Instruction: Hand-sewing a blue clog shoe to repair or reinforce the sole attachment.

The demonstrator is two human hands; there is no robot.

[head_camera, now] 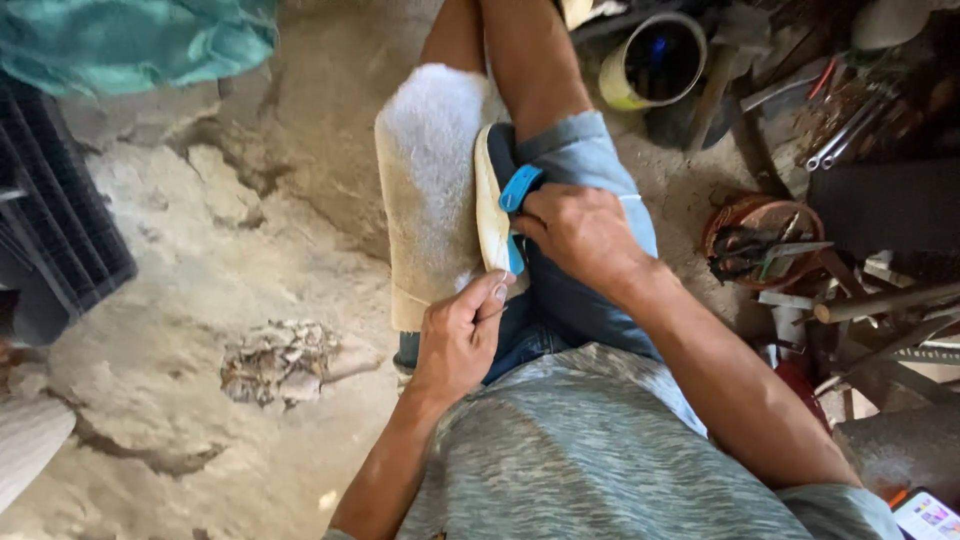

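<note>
**Shoe sole held on edge across my lap**

I sat on the dusty ground with a cream rubber sole (489, 200) standing on edge against my thigh, just past the centre of view toward 12 o'clock. My right hand (578, 232) lay over the inner side of it, its fingers curled shut on the sole and on a small blue-handled tool (519, 187) that rested against the sole's top edge. My left hand (458, 335), toward 6 o'clock from the sole, pinched the near end of the sole, thumb pressed flat on the rim and the other fingers folded under it. A pale fleecy pad with a tan edge (428, 170) covered my left knee, touching the sole on its 9 o'clock side. My rolled denim shorts (583, 152) showed beside the right hand.

At 1 o'clock stood a yellow bucket (626, 75), and at 3 o'clock a clay bowl (765, 215) holding metal tools. A heap of scraps (278, 360) lay on the floor at 8 o'clock, with a teal cloth (130, 40) at 11 o'clock
</note>
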